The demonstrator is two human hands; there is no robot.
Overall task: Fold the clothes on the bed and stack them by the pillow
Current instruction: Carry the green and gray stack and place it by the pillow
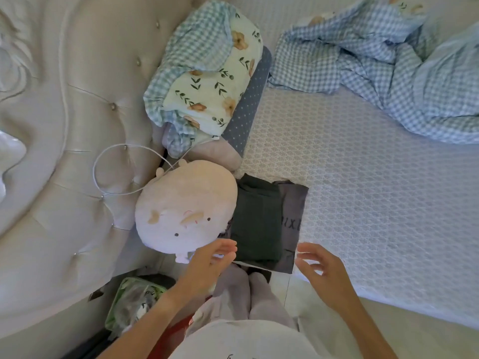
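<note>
A folded dark green garment (255, 221) lies on top of a folded grey garment (294, 203) with dark lettering, stacked at the bed's near edge beside a round pink plush pillow (181, 208). My left hand (212, 257) hovers open just left of the stack's near corner, fingers spread. To the right of the stack my right hand (320, 265) is also open and holds nothing. Neither hand touches the clothes.
A floral and gingham pillow (207, 73) rests on a dotted blue bolster (248, 104) by the tufted headboard (77, 125). A blue gingham duvet (388, 73) is bunched at the far right. A white cable (108, 167) loops over the headboard. A green bag (134, 301) sits below.
</note>
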